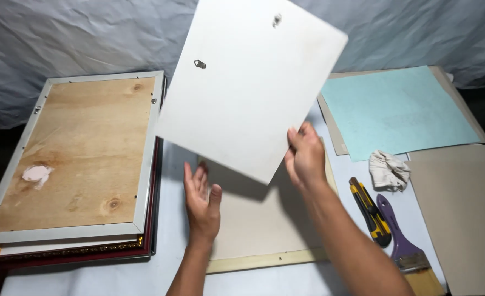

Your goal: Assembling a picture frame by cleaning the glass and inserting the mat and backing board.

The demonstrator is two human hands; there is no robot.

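The table [165,274], covered in a pale sheet, carries every item in view.

The backing board [250,82], white and rectangular, is the largest item in hand. It is lifted clear of the table and tilted, occupying the 12 o'clock sector. Two small metal hangers are fixed to its visible face. Its lower edge is gripped at the right-hand corner.

The stack of frames [72,159] lies at 9 o'clock. The top frame is face down, with a silver border and a wooden back panel; a red frame and a gilt frame edge show beneath it.

The open frame [264,257] lies flat at 6 o'clock, directly under the lifted board, with a pale wooden border and a beige interior.

The blue sheet [396,109] lies at 2 o'clock on grey card. A brown card [461,214] lies at 4 o'clock.

The right hand [305,156] holds the lower edge of the backing board, fingers clamped on it with the thumb behind.

The left hand [202,200] rests on the left edge of the open frame, palm down, fingers extended and slightly apart, holding nothing.

The paintbrush [404,241], with a purple handle, lies at 5 o'clock. The utility knife [369,211], yellow and black, lies just beside it. The crumpled cloth [389,170] lies near both, just below the blue sheet.
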